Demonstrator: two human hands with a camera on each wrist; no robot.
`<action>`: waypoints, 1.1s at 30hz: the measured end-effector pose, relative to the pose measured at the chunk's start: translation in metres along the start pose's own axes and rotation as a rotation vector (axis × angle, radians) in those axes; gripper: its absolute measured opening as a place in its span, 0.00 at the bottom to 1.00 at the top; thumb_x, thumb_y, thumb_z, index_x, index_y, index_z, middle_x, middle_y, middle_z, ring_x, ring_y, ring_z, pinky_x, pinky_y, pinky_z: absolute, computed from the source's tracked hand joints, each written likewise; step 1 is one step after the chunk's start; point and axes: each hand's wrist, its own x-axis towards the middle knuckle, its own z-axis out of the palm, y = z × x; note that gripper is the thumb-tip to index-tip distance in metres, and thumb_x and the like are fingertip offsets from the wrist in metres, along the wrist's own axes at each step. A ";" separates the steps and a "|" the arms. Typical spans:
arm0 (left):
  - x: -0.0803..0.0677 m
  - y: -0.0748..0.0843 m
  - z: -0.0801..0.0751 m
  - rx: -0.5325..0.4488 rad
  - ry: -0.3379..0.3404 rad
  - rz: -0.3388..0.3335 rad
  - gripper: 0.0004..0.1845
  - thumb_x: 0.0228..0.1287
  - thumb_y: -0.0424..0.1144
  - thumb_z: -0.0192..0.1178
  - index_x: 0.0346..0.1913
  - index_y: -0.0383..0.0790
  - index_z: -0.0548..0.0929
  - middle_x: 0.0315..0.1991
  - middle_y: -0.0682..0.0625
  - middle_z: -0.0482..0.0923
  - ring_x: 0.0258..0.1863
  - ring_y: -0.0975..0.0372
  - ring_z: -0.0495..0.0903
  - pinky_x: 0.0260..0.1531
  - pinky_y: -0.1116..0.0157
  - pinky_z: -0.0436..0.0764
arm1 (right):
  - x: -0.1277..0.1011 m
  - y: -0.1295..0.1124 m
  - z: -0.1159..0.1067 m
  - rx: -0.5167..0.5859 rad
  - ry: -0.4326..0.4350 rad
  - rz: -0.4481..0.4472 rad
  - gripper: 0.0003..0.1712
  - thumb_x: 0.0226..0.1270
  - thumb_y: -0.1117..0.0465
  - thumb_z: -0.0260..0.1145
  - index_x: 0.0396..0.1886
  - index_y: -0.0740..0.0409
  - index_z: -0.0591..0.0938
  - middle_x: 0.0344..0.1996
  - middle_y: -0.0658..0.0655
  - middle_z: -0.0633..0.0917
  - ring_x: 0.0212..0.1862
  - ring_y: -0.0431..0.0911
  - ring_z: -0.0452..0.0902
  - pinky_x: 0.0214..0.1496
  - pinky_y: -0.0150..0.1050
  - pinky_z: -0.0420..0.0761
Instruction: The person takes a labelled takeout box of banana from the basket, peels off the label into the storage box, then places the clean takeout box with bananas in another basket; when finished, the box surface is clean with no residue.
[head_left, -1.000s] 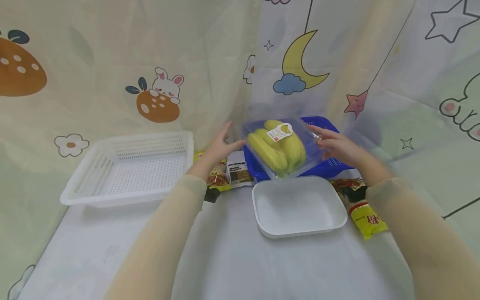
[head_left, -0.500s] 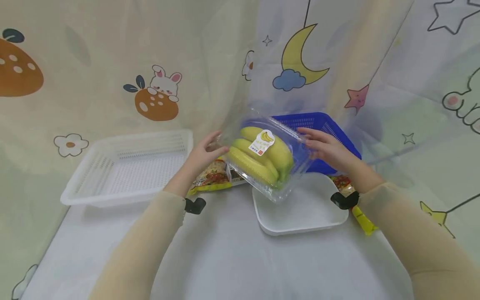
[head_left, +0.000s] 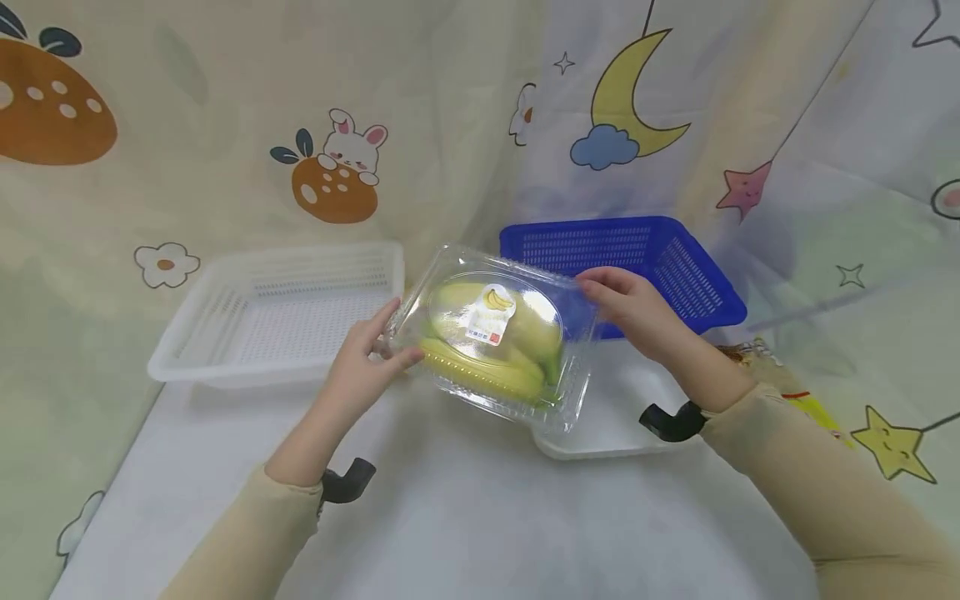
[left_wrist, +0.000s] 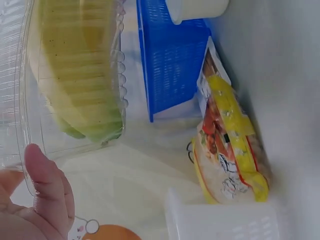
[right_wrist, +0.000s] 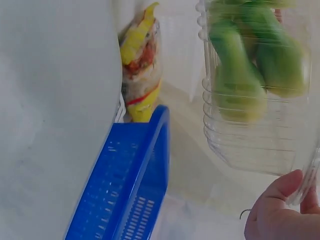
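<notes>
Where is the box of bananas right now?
In the head view the clear banana box is held off the table between the left hand and right hand, in front of the blue basket and right of the white basket.

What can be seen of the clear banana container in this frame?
The banana container is a clear, ribbed plastic clamshell with a domed lid, closed over a bunch of yellow-green bananas. A white sticker with a banana drawing sits on the lid. It is held off the table, tilted with its lid toward the camera, between the white basket and the blue basket, partly above a white tray. The left hand grips its left edge and the right hand its right edge.
</notes>
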 end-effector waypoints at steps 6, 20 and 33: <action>-0.025 -0.010 -0.006 0.040 0.041 -0.017 0.46 0.49 0.58 0.63 0.70 0.51 0.54 0.59 0.43 0.66 0.35 0.58 0.74 0.28 0.66 0.75 | 0.004 0.007 0.013 -0.105 -0.089 -0.051 0.27 0.66 0.49 0.55 0.60 0.58 0.68 0.58 0.57 0.71 0.56 0.49 0.68 0.60 0.47 0.70; -0.067 -0.023 -0.017 0.144 0.013 -0.174 0.46 0.46 0.66 0.60 0.69 0.61 0.54 0.36 0.47 0.76 0.31 0.61 0.73 0.23 0.67 0.72 | 0.005 0.011 0.037 -0.267 -0.354 -0.236 0.34 0.63 0.57 0.61 0.67 0.58 0.61 0.66 0.60 0.63 0.67 0.57 0.59 0.62 0.51 0.67; -0.092 -0.029 -0.019 0.222 -0.006 -0.267 0.50 0.40 0.72 0.58 0.69 0.65 0.52 0.30 0.51 0.81 0.31 0.64 0.77 0.26 0.68 0.74 | 0.009 0.010 0.058 -0.303 -0.465 -0.294 0.35 0.61 0.60 0.62 0.67 0.58 0.61 0.67 0.60 0.60 0.69 0.54 0.53 0.66 0.47 0.62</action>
